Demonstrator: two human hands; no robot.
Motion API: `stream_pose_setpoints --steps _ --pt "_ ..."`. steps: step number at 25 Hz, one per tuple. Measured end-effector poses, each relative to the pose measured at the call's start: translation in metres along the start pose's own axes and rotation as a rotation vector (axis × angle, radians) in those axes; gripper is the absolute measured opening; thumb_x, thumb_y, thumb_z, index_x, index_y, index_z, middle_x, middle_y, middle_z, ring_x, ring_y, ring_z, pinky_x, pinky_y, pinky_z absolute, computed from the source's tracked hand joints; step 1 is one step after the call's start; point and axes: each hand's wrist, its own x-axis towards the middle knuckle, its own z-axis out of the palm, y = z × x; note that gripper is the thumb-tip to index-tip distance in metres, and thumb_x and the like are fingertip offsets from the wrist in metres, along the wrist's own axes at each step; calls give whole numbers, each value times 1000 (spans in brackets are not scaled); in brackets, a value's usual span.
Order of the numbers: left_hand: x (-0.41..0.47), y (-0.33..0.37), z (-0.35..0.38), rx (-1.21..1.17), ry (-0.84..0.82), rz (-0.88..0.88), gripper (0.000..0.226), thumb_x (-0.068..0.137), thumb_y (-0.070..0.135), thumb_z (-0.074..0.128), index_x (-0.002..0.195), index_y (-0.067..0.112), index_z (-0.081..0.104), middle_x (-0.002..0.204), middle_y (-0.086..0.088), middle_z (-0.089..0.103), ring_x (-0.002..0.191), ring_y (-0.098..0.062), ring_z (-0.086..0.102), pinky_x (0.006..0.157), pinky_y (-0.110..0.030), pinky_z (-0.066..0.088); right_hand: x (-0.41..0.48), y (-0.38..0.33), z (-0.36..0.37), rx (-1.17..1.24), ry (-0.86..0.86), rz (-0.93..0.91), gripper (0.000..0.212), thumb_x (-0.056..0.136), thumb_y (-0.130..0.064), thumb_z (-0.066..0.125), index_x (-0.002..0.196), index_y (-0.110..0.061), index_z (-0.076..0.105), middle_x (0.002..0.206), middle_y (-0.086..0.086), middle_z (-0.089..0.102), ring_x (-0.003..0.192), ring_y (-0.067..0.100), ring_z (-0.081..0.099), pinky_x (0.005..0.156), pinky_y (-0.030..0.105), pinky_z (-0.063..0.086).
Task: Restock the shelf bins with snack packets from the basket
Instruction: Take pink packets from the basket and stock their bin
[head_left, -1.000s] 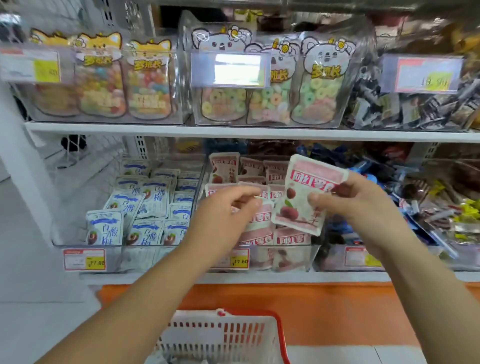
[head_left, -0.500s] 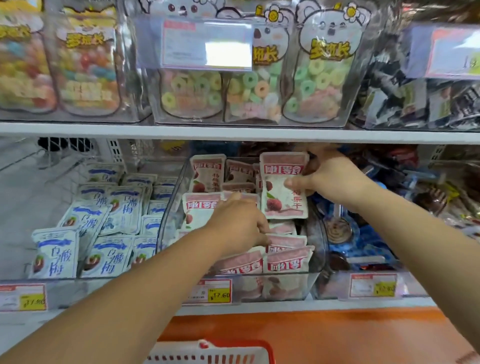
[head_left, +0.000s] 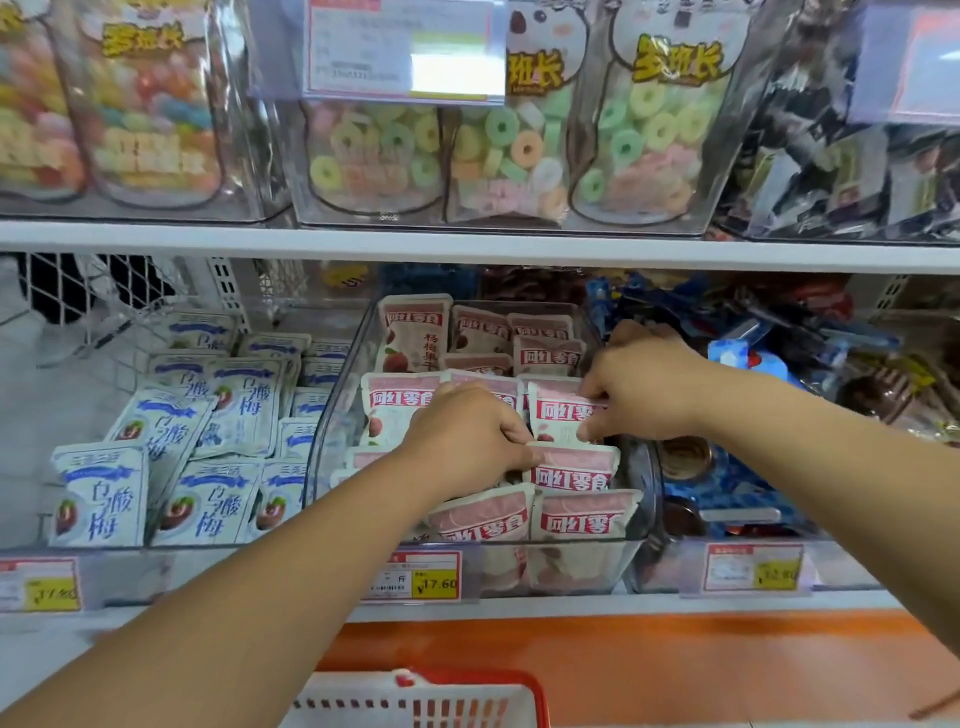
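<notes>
Where the hands work: both reach into the clear middle bin (head_left: 332, 415) on the lower shelf. They pass under the upper shelf board (head_left: 467, 244), and there is open air between that board and the packet tops.
Right hand (head_left: 644, 384): knuckles up and fingers curled, pinching the top edge of a pink packet (head_left: 561, 415). The packet stands upright in the bin's right column, near the right wall.
Left hand (head_left: 467, 441): fingers curled down among the pink packets (head_left: 483, 514), thumb tip against one packet's top edge. It is unclear whether it actually clasps a packet.
Bin edges: the front wall is low, and the packets stand behind it in leaning rows. A price tag (head_left: 415, 577) hangs on the shelf lip below.
Neighbours: blue-and-white packets (head_left: 104, 493) fill the bin just to the left. Blue wrapped snacks (head_left: 727, 499) crowd the bin to the right.
Basket (head_left: 415, 701): white with a red rim, at the bottom edge of the view, well apart from both hands. Its contents are hidden.
Above: clear bins hold ring candy bags (head_left: 509, 145).
Surroundings: an orange panel (head_left: 649, 654) runs under the shelf, and white wire mesh (head_left: 67, 291) shows at the back left.
</notes>
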Motion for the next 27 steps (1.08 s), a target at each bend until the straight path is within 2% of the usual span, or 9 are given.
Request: stream_pose_setpoints --steps 3,8,12,14,17,19,22,25,27 --pt "2 0 5 -46 34 -38 11 75 45 78 74 34 75 94 12 56 112 -21 49 96 -43 46 6 -10 6 -156 27 -49 28 87 -48 59 91 -21 67 80 -4 54 109 24 48 94 45 36" --pt "5 5 8 62 75 -78 14 76 46 77 73 34 72 103 6 54 112 -19 48 93 -43 49 4 10 -4 472 16 46 24 84 -49 68 99 -30 69 95 -12 66 104 14 55 94 35 42" --pt "8 5 11 147 68 -93 19 78 47 75 75 29 72 111 4 57 116 -19 45 94 -42 48 14 -5 13 80 189 64 24 83 -48 67 104 -37 68 83 -10 54 122 21 35 103 44 26" --pt "8 6 6 68 28 -86 17 76 44 78 75 28 72 105 8 63 107 -15 53 91 -39 50 9 -2 7 111 194 72 30 85 -50 65 113 -38 66 96 -6 63 123 23 37 102 43 29" --pt "-3 7 -22 -156 -55 -26 21 74 37 81 91 28 71 96 12 67 90 -7 62 82 -27 51 -11 3 -5 394 281 71 41 89 -44 64 128 -34 60 123 -5 65 122 22 50 101 37 42" --pt "-18 7 -41 -217 11 5 18 79 37 77 94 32 69 94 13 66 83 -3 62 72 -21 50 -29 -5 -8 538 394 44 31 92 -35 63 122 -30 65 117 -8 68 118 19 52 98 31 42" --pt "-57 0 -61 -292 133 32 4 87 33 69 88 37 69 90 17 66 75 1 61 61 -15 45 -60 -34 -9 755 468 24 17 93 -29 62 108 -29 71 97 -14 68 97 6 54 76 10 37" --pt "-116 -22 -72 -297 204 65 11 89 25 66 89 35 70 83 22 67 70 7 57 63 -8 41 -92 -76 -7 1130 425 -18 12 93 -26 63 100 -29 72 87 -9 72 72 -1 58 61 6 40" --pt "-155 -52 -69 -343 188 21 14 89 21 66 87 34 71 78 23 68 70 7 57 65 -6 41 -108 -112 0 1320 218 -90 12 94 -22 63 100 -27 72 84 0 73 66 2 60 56 12 43"
